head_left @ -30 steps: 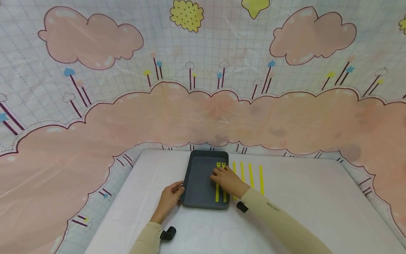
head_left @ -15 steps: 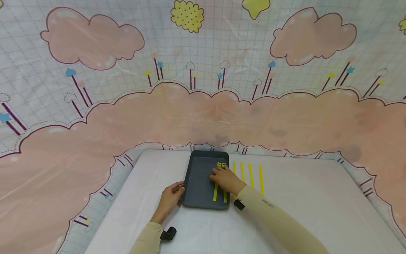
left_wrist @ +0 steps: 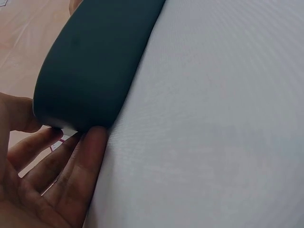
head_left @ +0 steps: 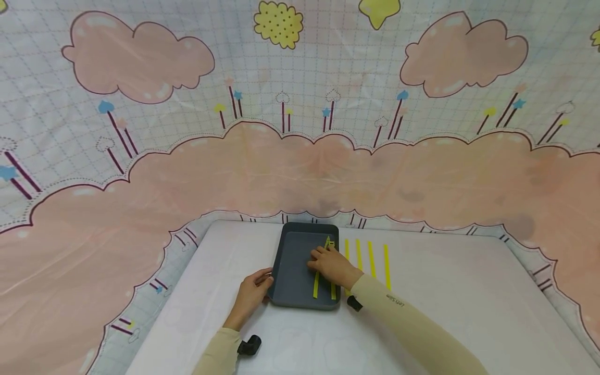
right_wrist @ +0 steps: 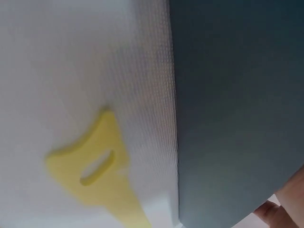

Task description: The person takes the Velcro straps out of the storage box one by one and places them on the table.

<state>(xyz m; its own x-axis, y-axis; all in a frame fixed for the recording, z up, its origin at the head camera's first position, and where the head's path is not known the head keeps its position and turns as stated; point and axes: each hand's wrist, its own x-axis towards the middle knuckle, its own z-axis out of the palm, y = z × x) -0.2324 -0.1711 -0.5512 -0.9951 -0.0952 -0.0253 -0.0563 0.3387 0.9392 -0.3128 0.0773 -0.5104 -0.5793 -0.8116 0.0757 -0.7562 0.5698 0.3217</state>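
A dark grey tray [head_left: 294,271] lies on the white table. My left hand [head_left: 250,296] grips the tray's near left side, with thumb and fingers around its wall [left_wrist: 95,66] in the left wrist view. Over the right part of the tray, my right hand [head_left: 335,264] pinches a long, thin yellow strip [head_left: 316,286] with a shaped end; the fingertips' contact is partly hidden. That strip lies slanted. Beside it in the tray is a second yellow strip [head_left: 333,291], partly covered by the hand.
Several more yellow strips [head_left: 372,260] lie side by side on the table to the right of the tray. One yellow strip's slotted, saw-handle-like end [right_wrist: 95,166] shows up close on the table in the right wrist view. A patterned cloth [head_left: 300,172] hangs behind the table.
The strip under my right hand has swung its near end to the left and its shaped end has turned. My right forearm has shifted slightly left. The left hand keeps its place.
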